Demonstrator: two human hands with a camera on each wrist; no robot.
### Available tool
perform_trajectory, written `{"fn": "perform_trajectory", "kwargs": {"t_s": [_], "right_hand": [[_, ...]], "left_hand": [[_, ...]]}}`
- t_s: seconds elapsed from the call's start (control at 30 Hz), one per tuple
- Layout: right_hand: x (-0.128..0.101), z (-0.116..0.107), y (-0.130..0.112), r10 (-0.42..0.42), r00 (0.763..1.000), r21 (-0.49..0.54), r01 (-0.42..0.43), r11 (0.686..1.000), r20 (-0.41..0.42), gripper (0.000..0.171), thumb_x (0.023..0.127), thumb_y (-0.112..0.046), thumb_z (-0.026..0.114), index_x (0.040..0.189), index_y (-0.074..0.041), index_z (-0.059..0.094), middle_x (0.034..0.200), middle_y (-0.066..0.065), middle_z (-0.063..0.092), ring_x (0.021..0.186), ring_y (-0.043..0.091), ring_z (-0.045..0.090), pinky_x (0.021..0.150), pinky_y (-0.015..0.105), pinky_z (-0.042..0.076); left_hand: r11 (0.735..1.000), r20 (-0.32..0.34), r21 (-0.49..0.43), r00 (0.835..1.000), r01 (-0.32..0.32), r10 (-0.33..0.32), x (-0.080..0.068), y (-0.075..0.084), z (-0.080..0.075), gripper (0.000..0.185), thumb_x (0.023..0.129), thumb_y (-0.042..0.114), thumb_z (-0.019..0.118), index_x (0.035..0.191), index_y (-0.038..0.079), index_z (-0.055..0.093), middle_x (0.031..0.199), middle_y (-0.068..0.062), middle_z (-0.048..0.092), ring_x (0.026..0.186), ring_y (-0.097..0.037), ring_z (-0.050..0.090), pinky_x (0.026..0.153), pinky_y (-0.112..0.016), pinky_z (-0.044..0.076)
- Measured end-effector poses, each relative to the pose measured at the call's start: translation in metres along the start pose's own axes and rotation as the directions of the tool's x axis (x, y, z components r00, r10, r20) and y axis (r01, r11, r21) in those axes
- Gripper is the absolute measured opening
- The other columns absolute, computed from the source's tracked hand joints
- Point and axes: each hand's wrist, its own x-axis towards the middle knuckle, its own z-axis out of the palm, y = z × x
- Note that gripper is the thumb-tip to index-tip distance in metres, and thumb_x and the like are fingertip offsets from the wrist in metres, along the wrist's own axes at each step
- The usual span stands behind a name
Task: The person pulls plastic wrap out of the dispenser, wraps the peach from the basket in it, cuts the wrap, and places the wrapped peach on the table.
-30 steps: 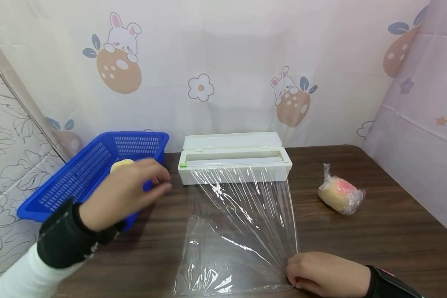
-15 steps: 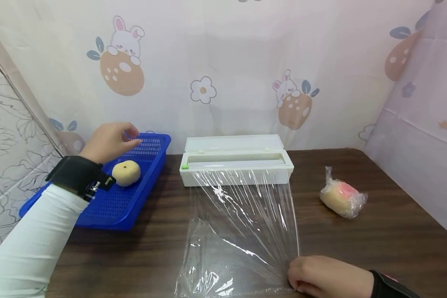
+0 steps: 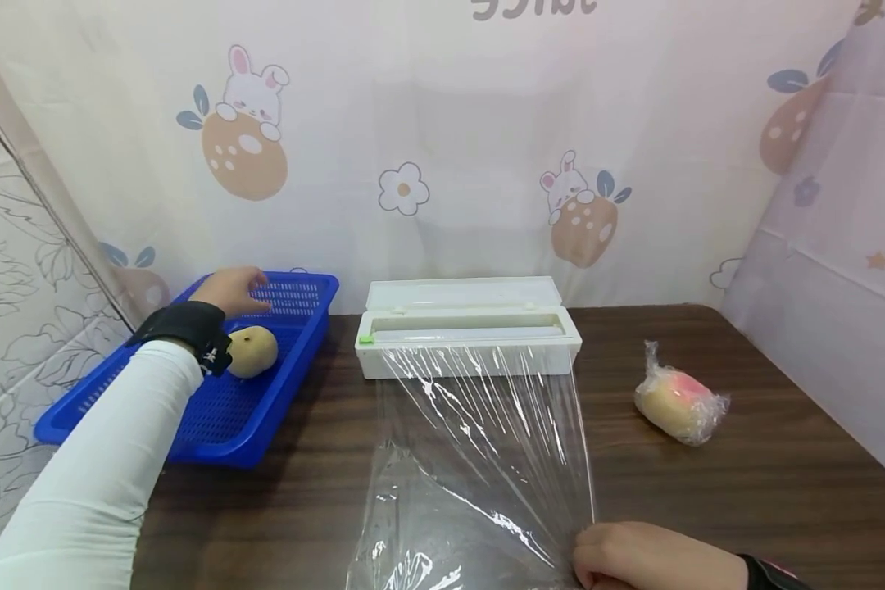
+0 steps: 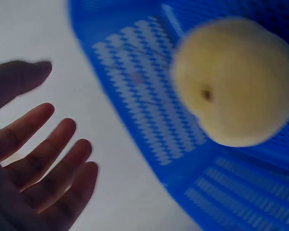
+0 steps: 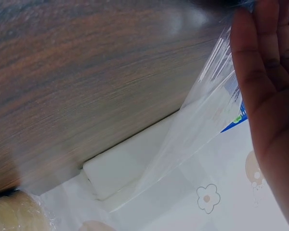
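Left hand (image 3: 230,290) hovers over blue basket (image 3: 192,426), fingers spread, empty; yellow fruit (image 3: 251,351) lies inside. Right hand (image 3: 652,559), cut off at frame edge, pinches cling film (image 3: 479,442) corner on table (image 3: 745,475).

Fruit (image 3: 251,351) in basket (image 3: 192,426) left of dispenser (image 3: 467,340); wrapped fruit (image 3: 678,403) right.
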Motion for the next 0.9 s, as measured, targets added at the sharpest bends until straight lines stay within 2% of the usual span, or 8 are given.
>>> {"fn": "perform_trajectory", "kwargs": {"t_s": [0.1, 0.2, 0.27, 0.33, 0.4, 0.57, 0.7, 0.9], "right_hand": [[0.000, 0.000, -0.002, -0.002, 1.000, -0.005, 0.002, 1.000, -0.009, 0.021, 0.083, -0.016, 0.065, 0.071, -0.023, 0.049, 0.069, -0.017, 0.039, 0.067, -0.014, 0.030, 0.057, 0.000, 0.024], [0.000, 0.000, -0.004, -0.005, 1.000, 0.001, 0.005, 1.000, -0.013, 0.020, 0.082, -0.016, 0.066, 0.071, -0.023, 0.050, 0.070, -0.018, 0.039, 0.066, -0.013, 0.031, 0.057, 0.000, 0.024], [0.000, 0.000, -0.005, 0.004, 1.000, 0.016, -0.004, 1.000, -0.008, 0.019, 0.083, -0.017, 0.065, 0.071, -0.022, 0.051, 0.071, -0.018, 0.040, 0.066, -0.013, 0.033, 0.057, 0.000, 0.025], [-0.001, 0.000, -0.006, 0.016, 1.000, 0.024, -0.016, 1.000, -0.005, 0.018, 0.084, -0.019, 0.065, 0.072, -0.022, 0.051, 0.071, -0.019, 0.040, 0.066, -0.013, 0.035, 0.057, 0.000, 0.026], [-0.003, -0.001, -0.007, 0.027, 1.000, 0.026, -0.027, 0.999, -0.005, 0.018, 0.085, -0.021, 0.064, 0.072, -0.023, 0.052, 0.072, -0.020, 0.040, 0.066, -0.013, 0.035, 0.056, 0.001, 0.026], [-0.003, 0.000, -0.006, 0.005, 1.000, 0.009, -0.004, 1.000, -0.019, 0.020, 0.086, -0.024, 0.063, 0.071, -0.023, 0.050, 0.071, -0.019, 0.040, 0.066, -0.013, 0.033, 0.056, 0.001, 0.025], [-0.002, 0.000, -0.006, 0.001, 1.000, -0.020, -0.002, 1.000, -0.010, 0.018, 0.084, -0.018, 0.064, 0.073, -0.023, 0.051, 0.072, -0.018, 0.042, 0.068, -0.013, 0.033, 0.059, 0.000, 0.025], [-0.004, 0.000, -0.005, 0.024, 1.000, -0.012, -0.024, 1.000, 0.011, 0.019, 0.083, -0.008, 0.063, 0.076, -0.024, 0.053, 0.076, -0.019, 0.045, 0.070, -0.011, 0.038, 0.062, 0.000, 0.027]], "left_hand": [[0.999, 0.110, 0.018, 0.994, 0.026, -0.028, 0.008, -0.017, 0.017, 0.065, 0.079, 0.025, 0.071, 0.125, -0.013, 0.045, 0.121, -0.037, 0.050, 0.110, -0.050, 0.049, 0.090, -0.058, 0.040], [0.998, 0.206, 0.011, 0.977, 0.062, -0.063, 0.010, -0.033, 0.032, 0.083, 0.076, 0.034, 0.074, 0.133, -0.014, 0.036, 0.130, -0.039, 0.042, 0.115, -0.052, 0.045, 0.093, -0.059, 0.038], [0.996, 0.250, -0.002, 0.965, 0.088, -0.085, 0.009, -0.039, 0.040, 0.091, 0.074, 0.036, 0.075, 0.135, -0.015, 0.032, 0.132, -0.040, 0.037, 0.118, -0.054, 0.041, 0.093, -0.060, 0.038], [0.993, 0.273, -0.006, 0.955, 0.119, -0.113, 0.008, -0.040, 0.045, 0.089, 0.073, 0.035, 0.075, 0.134, -0.014, 0.034, 0.131, -0.040, 0.039, 0.116, -0.054, 0.043, 0.090, -0.058, 0.040], [0.992, 0.268, 0.004, 0.956, 0.125, -0.121, 0.008, -0.040, 0.049, 0.086, 0.070, 0.034, 0.077, 0.132, -0.013, 0.039, 0.128, -0.039, 0.043, 0.115, -0.053, 0.044, 0.088, -0.056, 0.042], [0.990, 0.229, 0.032, 0.963, 0.135, -0.139, 0.006, -0.044, 0.053, 0.078, 0.062, 0.033, 0.082, 0.117, -0.012, 0.051, 0.107, -0.031, 0.058, 0.095, -0.042, 0.056, 0.075, -0.045, 0.047], [0.992, 0.194, 0.048, 0.973, 0.120, -0.127, 0.003, -0.046, 0.053, 0.069, 0.059, 0.035, 0.082, 0.105, -0.009, 0.056, 0.092, -0.022, 0.062, 0.084, -0.035, 0.057, 0.069, -0.042, 0.046], [0.995, 0.097, 0.048, 0.991, 0.088, -0.093, -0.006, -0.040, 0.039, 0.059, 0.064, 0.035, 0.080, 0.097, -0.008, 0.057, 0.084, -0.019, 0.061, 0.076, -0.032, 0.056, 0.065, -0.042, 0.045]]}}
